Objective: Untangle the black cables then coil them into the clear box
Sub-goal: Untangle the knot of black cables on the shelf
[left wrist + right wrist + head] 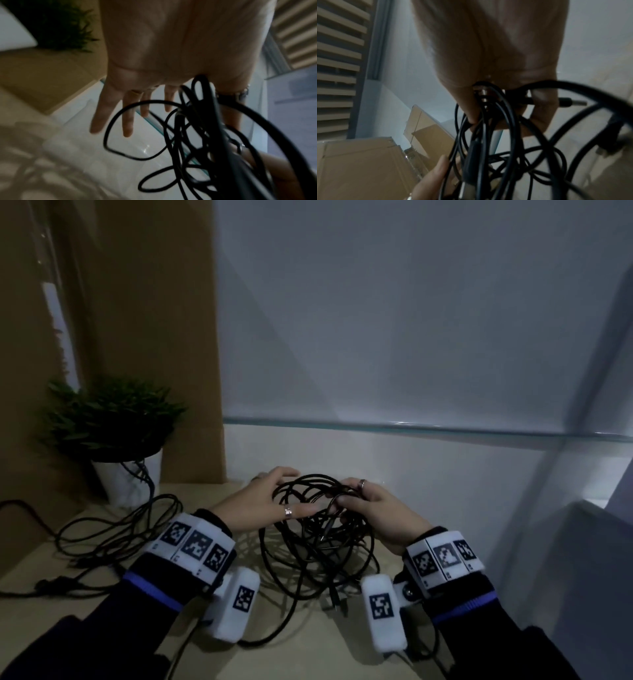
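A tangle of black cables [318,542] hangs between both hands above the beige table [301,648], and its lower loops and a plug end [337,601] touch the tabletop. My left hand [274,494] has its fingers [127,121] straight and spread behind the loops, and the bundle [197,135] lies in the web beside the thumb. My right hand [370,505] grips the bundle's right side with curled fingers. In the right wrist view, strands [496,135] run through that grip and a jack plug [573,103] pokes out sideways. The clear box's rim [411,429] runs just behind the hands.
A potted plant [113,433] in a white pot stands at the back left. Another black cable [113,529] sprawls over the table's left side. Cardboard boxes [359,162] show in the right wrist view. A brown panel [154,302] rises behind the plant.
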`<control>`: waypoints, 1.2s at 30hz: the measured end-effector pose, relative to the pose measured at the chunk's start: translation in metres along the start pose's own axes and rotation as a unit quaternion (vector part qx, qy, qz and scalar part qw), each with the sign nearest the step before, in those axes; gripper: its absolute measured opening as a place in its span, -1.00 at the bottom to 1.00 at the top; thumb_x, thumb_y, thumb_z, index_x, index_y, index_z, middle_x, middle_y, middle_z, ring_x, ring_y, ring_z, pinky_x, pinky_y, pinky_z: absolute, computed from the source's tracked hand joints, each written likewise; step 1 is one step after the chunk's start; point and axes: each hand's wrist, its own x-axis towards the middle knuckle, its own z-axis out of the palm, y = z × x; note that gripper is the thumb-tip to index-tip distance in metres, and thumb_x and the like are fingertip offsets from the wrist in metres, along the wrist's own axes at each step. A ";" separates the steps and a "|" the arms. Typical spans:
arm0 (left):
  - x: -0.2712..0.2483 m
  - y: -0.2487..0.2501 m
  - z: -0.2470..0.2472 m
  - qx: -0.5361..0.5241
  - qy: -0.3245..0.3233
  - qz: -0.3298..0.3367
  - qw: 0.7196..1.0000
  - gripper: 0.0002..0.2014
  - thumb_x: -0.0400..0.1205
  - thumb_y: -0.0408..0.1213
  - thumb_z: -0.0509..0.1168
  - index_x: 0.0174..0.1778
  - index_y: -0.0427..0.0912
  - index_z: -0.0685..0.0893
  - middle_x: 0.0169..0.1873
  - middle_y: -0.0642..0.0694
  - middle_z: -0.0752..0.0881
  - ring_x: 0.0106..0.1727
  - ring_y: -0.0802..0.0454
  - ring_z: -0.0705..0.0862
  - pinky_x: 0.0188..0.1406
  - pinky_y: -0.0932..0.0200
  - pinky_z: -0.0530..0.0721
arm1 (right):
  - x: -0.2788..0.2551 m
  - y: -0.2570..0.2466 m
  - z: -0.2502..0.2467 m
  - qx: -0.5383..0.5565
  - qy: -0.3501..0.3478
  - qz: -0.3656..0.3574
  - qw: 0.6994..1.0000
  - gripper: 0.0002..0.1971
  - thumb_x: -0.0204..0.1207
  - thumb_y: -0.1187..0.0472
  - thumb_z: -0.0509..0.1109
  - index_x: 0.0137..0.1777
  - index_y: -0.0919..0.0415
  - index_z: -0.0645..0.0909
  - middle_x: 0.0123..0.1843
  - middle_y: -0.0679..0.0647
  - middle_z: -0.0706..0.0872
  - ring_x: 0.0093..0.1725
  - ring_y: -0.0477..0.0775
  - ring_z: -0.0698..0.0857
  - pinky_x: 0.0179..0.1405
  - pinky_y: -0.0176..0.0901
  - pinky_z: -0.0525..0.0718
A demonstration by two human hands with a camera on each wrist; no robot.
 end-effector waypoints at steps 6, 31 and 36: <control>0.000 -0.008 0.006 -0.163 0.026 -0.020 0.986 -0.53 0.46 -0.33 0.48 0.27 -0.06 0.54 -0.05 0.02 0.74 -0.07 0.14 0.73 -0.07 0.23 0.69 | 0.003 0.005 0.008 0.015 0.006 -0.045 0.999 -0.87 0.59 0.47 0.22 -0.04 0.29 0.56 -0.23 0.10 0.67 -0.29 -0.07 0.66 -0.27 -0.33 0.66; -0.004 -0.008 0.015 -0.377 0.132 -0.051 0.915 -0.92 0.61 -0.39 0.28 -0.12 -0.17 0.67 -0.36 0.00 0.63 -0.51 0.11 0.42 -0.64 0.36 0.37 | -0.005 -0.003 0.000 -0.051 0.220 -0.123 0.967 -0.85 0.57 0.37 0.32 -0.21 0.16 0.54 -0.36 0.08 0.67 -0.42 -0.13 0.66 -0.35 -0.20 0.71; -0.004 -0.006 0.014 -0.407 0.158 -0.051 0.898 -0.92 0.64 -0.39 0.25 -0.12 -0.20 0.64 -0.31 -0.06 0.59 -0.51 0.10 0.35 -0.71 0.42 0.36 | -0.009 -0.008 0.003 -0.009 0.199 -0.136 0.970 -0.87 0.61 0.30 0.28 -0.18 0.23 0.48 -0.52 -0.02 0.54 -0.56 -0.06 0.52 -0.48 -0.18 0.64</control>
